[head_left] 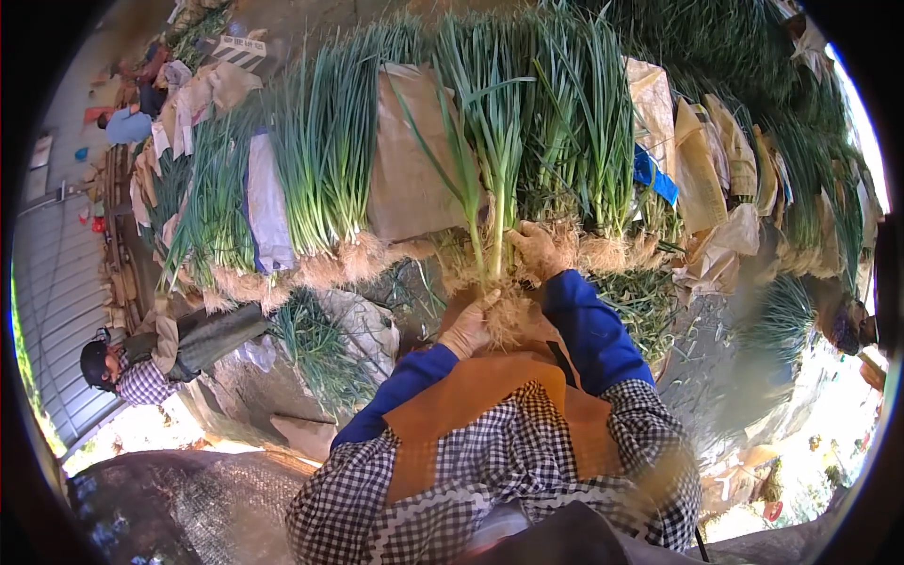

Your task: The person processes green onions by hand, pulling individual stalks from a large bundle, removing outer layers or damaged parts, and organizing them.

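Observation:
A few green garlic stalks, with long leaves, white stems and a bushy root end, stand upright before my chest. My left hand is closed around them low down, beside the pale hairy roots. Just above and to the right, my right hand is curled with its fingertips at the stems; its palm side is hidden. Behind these stalks lean thick bundles of the same green garlic, roots toward me. An orange-brown apron covers my lap under the hands.
More green garlic bundles stand in a row, with tan sacking between them. Loose trimmed leaves lie at the left, others at the right. A person in a dark cap works at the left. A blue wrapper hangs at the right.

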Available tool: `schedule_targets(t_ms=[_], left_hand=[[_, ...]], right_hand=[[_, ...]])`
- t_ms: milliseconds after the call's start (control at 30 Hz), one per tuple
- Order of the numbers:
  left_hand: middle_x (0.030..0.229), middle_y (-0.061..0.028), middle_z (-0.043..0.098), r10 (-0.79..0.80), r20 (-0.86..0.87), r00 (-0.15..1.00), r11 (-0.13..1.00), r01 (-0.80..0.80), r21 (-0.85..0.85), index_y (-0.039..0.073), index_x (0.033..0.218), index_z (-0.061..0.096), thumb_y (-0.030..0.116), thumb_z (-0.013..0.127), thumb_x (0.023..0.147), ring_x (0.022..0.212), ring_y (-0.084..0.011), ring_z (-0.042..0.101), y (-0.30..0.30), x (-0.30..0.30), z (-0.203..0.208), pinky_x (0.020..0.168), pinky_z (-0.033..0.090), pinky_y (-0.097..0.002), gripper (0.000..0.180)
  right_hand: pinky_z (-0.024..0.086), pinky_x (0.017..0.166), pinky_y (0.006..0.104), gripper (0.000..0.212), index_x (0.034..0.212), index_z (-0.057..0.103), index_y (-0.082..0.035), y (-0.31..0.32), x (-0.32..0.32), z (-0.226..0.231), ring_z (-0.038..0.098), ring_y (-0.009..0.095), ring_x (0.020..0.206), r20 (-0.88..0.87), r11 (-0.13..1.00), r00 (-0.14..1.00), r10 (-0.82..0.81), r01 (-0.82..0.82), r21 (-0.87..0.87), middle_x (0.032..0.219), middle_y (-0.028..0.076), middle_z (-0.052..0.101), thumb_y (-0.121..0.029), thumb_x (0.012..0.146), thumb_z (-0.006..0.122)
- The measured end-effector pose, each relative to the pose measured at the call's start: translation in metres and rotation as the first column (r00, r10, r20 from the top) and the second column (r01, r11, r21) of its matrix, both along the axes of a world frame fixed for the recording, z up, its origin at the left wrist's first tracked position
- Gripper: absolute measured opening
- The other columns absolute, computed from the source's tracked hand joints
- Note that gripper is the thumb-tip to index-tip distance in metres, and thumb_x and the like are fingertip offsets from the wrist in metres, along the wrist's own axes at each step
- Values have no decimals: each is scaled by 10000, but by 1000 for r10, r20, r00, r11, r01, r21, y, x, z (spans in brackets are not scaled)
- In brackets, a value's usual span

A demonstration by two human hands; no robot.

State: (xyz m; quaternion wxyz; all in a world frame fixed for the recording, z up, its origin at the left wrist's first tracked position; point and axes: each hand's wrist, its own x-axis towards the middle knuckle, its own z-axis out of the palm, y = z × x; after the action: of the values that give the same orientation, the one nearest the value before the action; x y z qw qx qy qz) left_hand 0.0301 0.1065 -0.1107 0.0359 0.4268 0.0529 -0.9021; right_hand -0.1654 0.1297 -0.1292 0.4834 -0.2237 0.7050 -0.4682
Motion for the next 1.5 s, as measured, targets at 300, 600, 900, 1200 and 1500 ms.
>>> schedule_targets(t_ms=[300,600,900,1200,1500], left_hand=[[962,-90,576,225,53,973,941,-203,-271,55,1111,504,271,415,906,708,-172,583,-12,-32,-9,558,534,-291,312],[1069,-85,565,143,-402,904,982,-181,-58,54,1152,502,232,393,918,793,-180,586,-16,-24,-7,661,532,-295,313],[1022,-112,581,177,-25,984,952,-178,-250,101,1202,492,179,438,901,841,-228,584,-26,-18,-14,640,533,-337,315],[1073,-168,518,31,-474,880,999,-40,-9,111,1246,420,189,528,844,723,-186,591,-48,-25,33,552,553,-273,423],[962,-131,577,131,-184,974,974,-161,-161,44,1078,535,115,615,771,855,-262,584,-85,5,12,790,513,-386,326]], right_hand=[[392,585,339,177,901,582,-14,90,7,106,469,195,645,-41,871,871,490,-486,73,749,103,463,-166,840,517],[461,736,360,415,968,587,-39,46,-7,67,587,261,843,-197,940,955,220,-153,304,877,146,604,-426,824,544],[462,669,335,389,818,612,-39,70,12,89,595,183,724,41,711,712,701,-702,37,716,82,598,-398,874,473],[492,683,381,254,931,555,-69,129,-33,-106,603,256,768,-737,819,409,539,-461,343,799,101,592,-294,890,442],[462,741,384,380,904,591,-77,-39,-21,-80,595,294,851,-428,840,880,208,64,538,919,124,629,-435,777,575]])
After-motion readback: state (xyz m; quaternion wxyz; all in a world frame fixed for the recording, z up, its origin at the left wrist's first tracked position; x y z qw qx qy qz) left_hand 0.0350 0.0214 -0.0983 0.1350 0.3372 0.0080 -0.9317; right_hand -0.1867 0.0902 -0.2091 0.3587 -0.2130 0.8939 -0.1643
